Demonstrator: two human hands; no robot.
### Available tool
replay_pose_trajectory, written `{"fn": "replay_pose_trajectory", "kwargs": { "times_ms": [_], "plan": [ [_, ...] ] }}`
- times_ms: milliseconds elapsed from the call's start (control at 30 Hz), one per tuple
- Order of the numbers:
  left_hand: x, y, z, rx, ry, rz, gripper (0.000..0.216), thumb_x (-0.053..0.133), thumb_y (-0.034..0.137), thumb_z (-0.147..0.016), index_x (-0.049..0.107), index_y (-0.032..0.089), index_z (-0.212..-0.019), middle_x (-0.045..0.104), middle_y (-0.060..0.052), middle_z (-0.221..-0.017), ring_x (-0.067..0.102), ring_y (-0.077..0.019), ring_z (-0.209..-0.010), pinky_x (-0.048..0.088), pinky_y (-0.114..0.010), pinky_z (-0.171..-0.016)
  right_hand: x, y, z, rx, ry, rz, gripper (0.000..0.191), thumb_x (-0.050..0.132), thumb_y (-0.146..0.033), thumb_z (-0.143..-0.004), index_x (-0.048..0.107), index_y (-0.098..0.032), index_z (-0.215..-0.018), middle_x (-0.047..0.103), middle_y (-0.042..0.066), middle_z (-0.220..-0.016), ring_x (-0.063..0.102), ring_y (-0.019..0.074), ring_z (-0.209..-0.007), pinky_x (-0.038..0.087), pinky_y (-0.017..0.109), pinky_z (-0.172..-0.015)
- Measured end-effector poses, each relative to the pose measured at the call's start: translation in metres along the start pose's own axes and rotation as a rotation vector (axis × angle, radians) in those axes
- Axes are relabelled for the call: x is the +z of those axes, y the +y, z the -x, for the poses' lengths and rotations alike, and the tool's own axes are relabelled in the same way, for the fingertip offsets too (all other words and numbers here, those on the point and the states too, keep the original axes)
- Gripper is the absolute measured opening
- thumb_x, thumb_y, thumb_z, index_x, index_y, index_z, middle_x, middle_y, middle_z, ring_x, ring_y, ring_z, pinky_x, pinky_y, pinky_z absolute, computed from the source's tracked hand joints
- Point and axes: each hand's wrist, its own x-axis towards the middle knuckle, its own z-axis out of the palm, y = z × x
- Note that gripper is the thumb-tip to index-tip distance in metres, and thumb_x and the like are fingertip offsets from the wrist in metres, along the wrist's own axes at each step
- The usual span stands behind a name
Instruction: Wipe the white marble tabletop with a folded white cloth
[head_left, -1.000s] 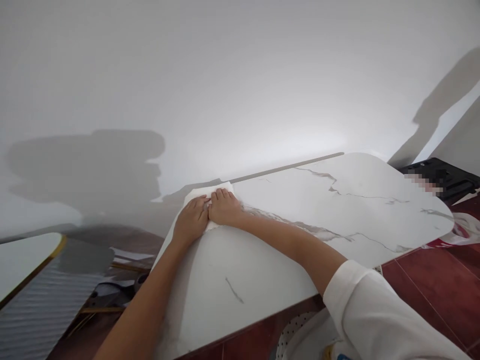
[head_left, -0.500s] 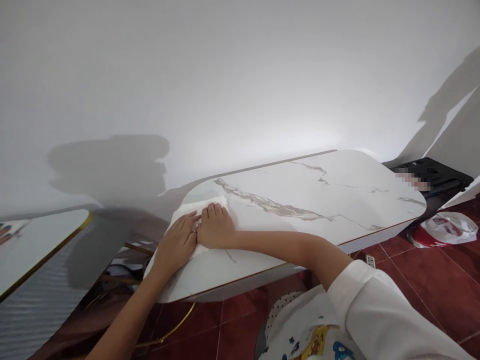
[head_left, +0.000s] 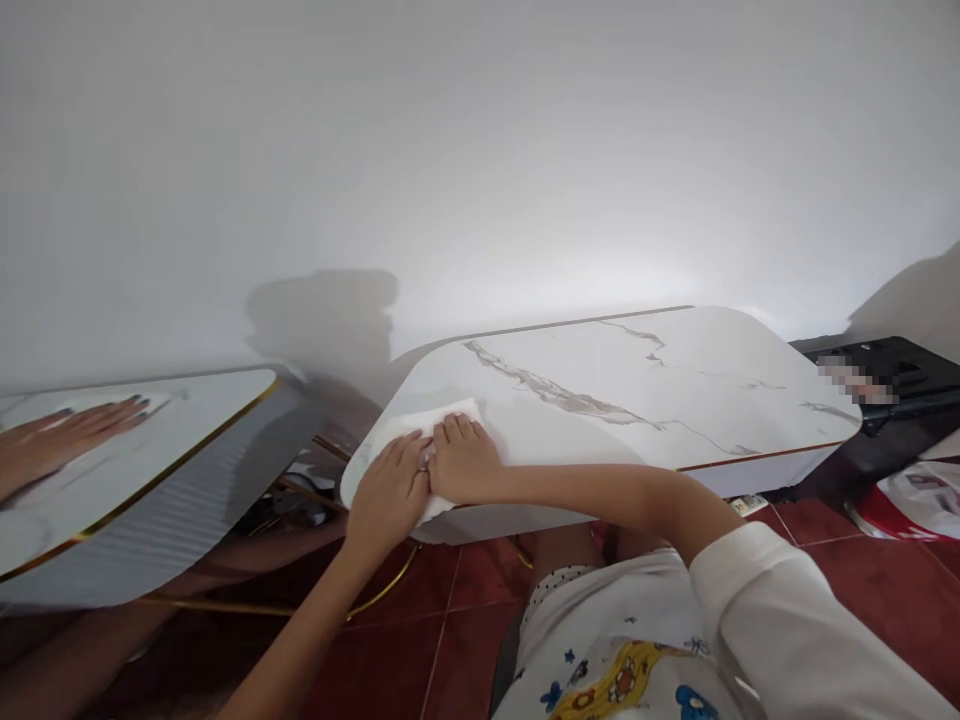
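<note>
My left hand (head_left: pixel 390 490) and my right hand (head_left: pixel 465 460) lie side by side, palms down, at the rounded left end of a white marble-patterned tabletop (head_left: pixel 720 370). Under them is a thin white cloth (head_left: pixel 421 417), pressed to the surface by both hands. Its far edge shows beyond my fingertips, and a corner reaches the table's front edge. The fingers of my left hand point away from me, close to those of my right. The right hand's fingers are slightly bent over the cloth. Much of the cloth is hidden beneath the hands.
At left, another person's hand (head_left: pixel 82 430) rests on a second marble-patterned table (head_left: pixel 217 400) with a gold edge. A black case-like object (head_left: pixel 922 375) stands beyond the right end. A red and white plastic bag (head_left: pixel 915 500) lies on the red tiled floor (head_left: pixel 480 600). A white wall (head_left: pixel 480 150) runs behind.
My hands have slid with the cloth towards the table's front edge. The view has shifted left, bringing more of the second table and the other person's hand into sight.
</note>
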Motion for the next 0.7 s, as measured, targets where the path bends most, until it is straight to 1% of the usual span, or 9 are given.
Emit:
{"fn": "replay_pose_trajectory", "kwargs": {
  "times_ms": [33, 67, 133, 233, 300, 367, 467, 567, 700],
  "plan": [
    [0.002, 0.008, 0.000, -0.008, 0.006, -0.006, 0.039, 0.036, 0.023, -0.082, 0.051, 0.025, -0.117, 0.062, -0.013, -0.122, 0.052, -0.0321, -0.123, 0.039, -0.055, -0.106, -0.003, 0.005, 0.004, -0.005, 0.006, 0.000, 0.043, 0.047, -0.029, -0.094, 0.053, -0.009, -0.132, 0.051, 0.016, -0.141, 0.045, 0.0262, -0.132, 0.036, 0.036, -0.110],
    [0.004, 0.016, -0.001, -0.018, 0.005, -0.015, 0.038, 0.037, 0.022, -0.082, 0.052, 0.025, -0.117, 0.061, -0.013, -0.122, 0.052, -0.0324, -0.122, 0.040, -0.055, -0.105, -0.006, 0.010, 0.008, -0.010, -0.005, 0.001, 0.043, 0.047, -0.028, -0.094, 0.053, -0.008, -0.132, 0.052, 0.016, -0.141, 0.044, 0.0263, -0.132, 0.036, 0.036, -0.110],
    [0.010, 0.031, -0.007, -0.043, -0.001, -0.036, 0.037, 0.037, 0.021, -0.083, 0.052, 0.024, -0.117, 0.061, -0.014, -0.123, 0.052, -0.0325, -0.122, 0.041, -0.054, -0.103, -0.013, 0.023, 0.012, -0.025, -0.046, 0.006, 0.046, 0.044, -0.026, -0.096, 0.050, -0.001, -0.133, 0.049, 0.018, -0.142, 0.042, 0.0286, -0.133, 0.035, 0.039, -0.111],
    [0.023, 0.047, -0.023, -0.054, -0.008, -0.067, 0.034, 0.036, 0.023, -0.086, 0.051, 0.022, -0.117, 0.059, -0.015, -0.125, 0.051, -0.0315, -0.123, 0.041, -0.051, -0.103, -0.022, 0.046, 0.011, -0.036, -0.094, 0.020, 0.046, 0.041, -0.022, -0.096, 0.048, 0.001, -0.135, 0.047, 0.020, -0.144, 0.041, 0.0296, -0.134, 0.033, 0.039, -0.112],
    [0.032, 0.052, -0.038, -0.053, -0.019, -0.072, 0.033, 0.036, 0.023, -0.088, 0.052, 0.020, -0.116, 0.058, -0.016, -0.126, 0.051, -0.0303, -0.124, 0.041, -0.049, -0.104, -0.024, 0.062, 0.004, -0.016, -0.103, 0.035, 0.046, 0.040, -0.022, -0.097, 0.046, 0.000, -0.137, 0.045, 0.019, -0.145, 0.039, 0.0297, -0.135, 0.031, 0.039, -0.112],
    [0.042, 0.051, -0.056, -0.065, -0.036, -0.082, 0.033, 0.036, 0.023, -0.089, 0.053, 0.017, -0.116, 0.056, -0.017, -0.128, 0.049, -0.0291, -0.125, 0.039, -0.047, -0.106, -0.023, 0.078, -0.007, 0.000, -0.104, 0.043, 0.046, 0.039, -0.021, -0.097, 0.046, -0.001, -0.137, 0.045, 0.018, -0.145, 0.038, 0.0291, -0.136, 0.031, 0.039, -0.112],
    [0.054, 0.044, -0.084, -0.088, -0.084, -0.070, 0.035, 0.032, 0.022, -0.091, 0.055, 0.012, -0.115, 0.057, -0.018, -0.128, 0.048, -0.0272, -0.125, 0.038, -0.044, -0.106, -0.015, 0.098, -0.031, 0.006, -0.084, 0.044, 0.044, 0.038, -0.021, -0.096, 0.048, -0.003, -0.135, 0.047, 0.019, -0.144, 0.040, 0.0293, -0.134, 0.034, 0.042, -0.110],
    [0.061, 0.032, -0.110, -0.143, -0.090, -0.014, 0.032, 0.037, 0.018, -0.087, 0.057, 0.013, -0.112, 0.061, -0.015, -0.122, 0.053, -0.0261, -0.119, 0.040, -0.041, -0.105, -0.004, 0.114, -0.058, -0.008, -0.047, 0.023, 0.043, 0.037, -0.019, -0.095, 0.051, -0.003, -0.132, 0.049, 0.021, -0.141, 0.043, 0.0289, -0.132, 0.036, 0.043, -0.109],
    [0.070, 0.011, -0.137, -0.193, -0.070, 0.032, 0.030, 0.041, 0.017, -0.085, 0.058, 0.015, -0.109, 0.063, -0.012, -0.118, 0.054, -0.0257, -0.117, 0.040, -0.040, -0.103, 0.010, 0.131, -0.096, -0.052, -0.075, 0.014, 0.044, 0.035, -0.019, -0.095, 0.049, 0.000, -0.133, 0.048, 0.023, -0.141, 0.040, 0.0284, -0.134, 0.034, 0.042, -0.110]
  ]
}}
